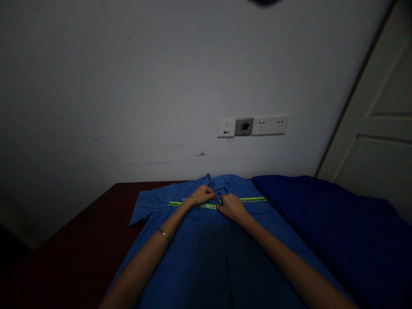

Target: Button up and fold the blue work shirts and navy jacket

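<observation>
A blue short-sleeved work shirt (193, 240) lies spread front up, its collar towards the wall. Yellow-green reflective strips (254, 199) cross its chest. My left hand (202, 194) pinches the shirt's front edge just below the collar. Close beside it, my right hand (231, 206) has its fingers closed on the other side of the same front opening. Whether a button sits between the fingertips is too small to make out. Two thin bracelets circle my left wrist and forearm.
The shirt rests on a dark reddish-brown table (80, 240). Dark blue cloth (337, 227) covers the right side, over part of the shirt. Behind stands a pale wall (144, 86) with a row of sockets (270, 125). A panelled door (380, 128) is at the right.
</observation>
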Available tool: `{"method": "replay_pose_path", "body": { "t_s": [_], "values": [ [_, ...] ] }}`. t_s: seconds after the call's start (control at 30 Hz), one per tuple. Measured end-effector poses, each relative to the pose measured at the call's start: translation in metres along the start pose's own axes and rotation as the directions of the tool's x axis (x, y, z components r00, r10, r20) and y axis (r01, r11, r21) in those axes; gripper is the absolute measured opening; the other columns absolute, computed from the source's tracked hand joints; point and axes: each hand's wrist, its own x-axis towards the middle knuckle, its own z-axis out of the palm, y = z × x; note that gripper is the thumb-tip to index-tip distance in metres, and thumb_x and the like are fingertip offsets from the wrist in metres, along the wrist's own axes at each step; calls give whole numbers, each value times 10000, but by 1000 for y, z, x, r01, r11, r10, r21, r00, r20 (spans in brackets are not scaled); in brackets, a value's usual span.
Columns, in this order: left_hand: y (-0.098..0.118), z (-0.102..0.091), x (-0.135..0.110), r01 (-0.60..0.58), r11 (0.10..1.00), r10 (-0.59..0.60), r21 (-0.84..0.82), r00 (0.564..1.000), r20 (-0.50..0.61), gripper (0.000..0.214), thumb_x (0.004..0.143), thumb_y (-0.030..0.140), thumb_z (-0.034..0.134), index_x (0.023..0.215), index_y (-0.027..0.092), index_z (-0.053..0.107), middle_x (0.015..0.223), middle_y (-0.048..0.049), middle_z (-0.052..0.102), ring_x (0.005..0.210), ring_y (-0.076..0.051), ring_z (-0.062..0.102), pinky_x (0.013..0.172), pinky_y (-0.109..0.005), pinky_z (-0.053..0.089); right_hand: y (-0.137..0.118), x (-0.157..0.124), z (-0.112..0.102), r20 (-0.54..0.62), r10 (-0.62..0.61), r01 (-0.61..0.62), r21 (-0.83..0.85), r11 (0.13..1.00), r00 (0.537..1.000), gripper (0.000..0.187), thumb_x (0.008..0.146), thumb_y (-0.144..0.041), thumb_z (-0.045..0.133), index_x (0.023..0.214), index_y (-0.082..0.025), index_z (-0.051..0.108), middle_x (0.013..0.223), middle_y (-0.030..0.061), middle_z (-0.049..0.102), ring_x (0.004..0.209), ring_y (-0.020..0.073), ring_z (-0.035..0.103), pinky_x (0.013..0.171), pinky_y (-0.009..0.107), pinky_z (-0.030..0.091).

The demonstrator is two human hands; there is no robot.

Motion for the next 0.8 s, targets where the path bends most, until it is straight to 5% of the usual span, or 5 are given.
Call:
{"method": "replay_pose_path", "body": {
  "t_s": [0.27,0.8],
  "values": [
    [-4,0,-15,-35,991,19,130,992,123,185,627,166,567,752,133,700,633,12,632,569,-87,503,537,-161,357,-12,-1,-2,34,11,-11,-5,1000,999,251,758,-241,490,888,-101,653,887,184,648,845,259,614,698,287,445],
    [-7,18,-10,39,997,-39,72,999,-3,143,581,230,688,679,127,678,587,11,595,550,-104,491,519,-195,338,2,4,12,-8,24,-24,3,1000,1000,264,798,-168,418,902,-105,652,883,166,663,876,235,612,762,285,422]
  ]
}}
